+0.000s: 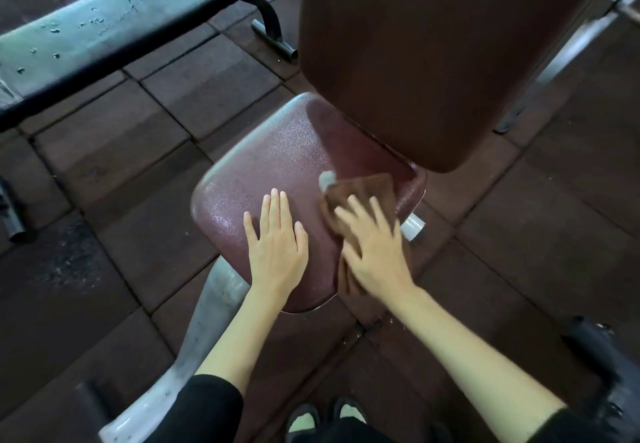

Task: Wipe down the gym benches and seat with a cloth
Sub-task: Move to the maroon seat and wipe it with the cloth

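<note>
My right hand [374, 245] presses, fingers spread, on the limp brown cloth [363, 193] lying under my palm on the maroon padded vinyl seat [270, 165]. It looks light and floppy, so a flat palm should drive it best. My left hand [277, 238], fingers straight, rests on the seat just beside.

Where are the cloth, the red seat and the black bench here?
cloth [367, 188]: head view, its flat upper part.
red seat [263, 165]: head view, bare padded top.
black bench [114, 16]: head view, worn top surface.
</note>
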Demonstrator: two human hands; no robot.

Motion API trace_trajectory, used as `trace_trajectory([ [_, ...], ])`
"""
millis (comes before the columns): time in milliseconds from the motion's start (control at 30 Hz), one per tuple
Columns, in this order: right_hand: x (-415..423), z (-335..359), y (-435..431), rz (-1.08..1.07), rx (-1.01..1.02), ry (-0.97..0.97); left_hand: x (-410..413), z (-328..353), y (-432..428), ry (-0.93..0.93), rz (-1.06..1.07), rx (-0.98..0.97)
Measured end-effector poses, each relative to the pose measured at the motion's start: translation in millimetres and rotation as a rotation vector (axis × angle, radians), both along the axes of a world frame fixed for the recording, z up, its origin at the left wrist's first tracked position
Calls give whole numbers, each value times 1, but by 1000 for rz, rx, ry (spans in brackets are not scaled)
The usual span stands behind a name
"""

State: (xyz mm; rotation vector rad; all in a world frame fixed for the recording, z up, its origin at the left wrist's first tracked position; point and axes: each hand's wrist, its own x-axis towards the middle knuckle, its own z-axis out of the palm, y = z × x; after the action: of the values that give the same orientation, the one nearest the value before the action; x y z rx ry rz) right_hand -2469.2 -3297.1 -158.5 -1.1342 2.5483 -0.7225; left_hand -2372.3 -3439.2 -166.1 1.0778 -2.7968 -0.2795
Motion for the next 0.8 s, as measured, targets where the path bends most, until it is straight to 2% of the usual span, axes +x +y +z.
trace_trajectory([
  [100, -5, -6, 20, 250, 26, 73, 2, 0, 1, 5, 13, -2],
  [167, -31, -4, 25, 315, 43, 95, 2, 0, 1, -3, 13, 1],
  [333, -79, 4, 10, 84, 69, 100, 3, 0, -1, -16, 8, 32],
  [567, -64, 9, -33, -205, 128, 51, 13, -2, 0, 39, 123, 56],
  [667, -55, 12, -47, -193, 158, 58, 21, -6, 0, 64, 161, 70],
  [800, -27, 13, -64, -45, 130, 91, 28, -9, 2, 97, 195, 77],
])
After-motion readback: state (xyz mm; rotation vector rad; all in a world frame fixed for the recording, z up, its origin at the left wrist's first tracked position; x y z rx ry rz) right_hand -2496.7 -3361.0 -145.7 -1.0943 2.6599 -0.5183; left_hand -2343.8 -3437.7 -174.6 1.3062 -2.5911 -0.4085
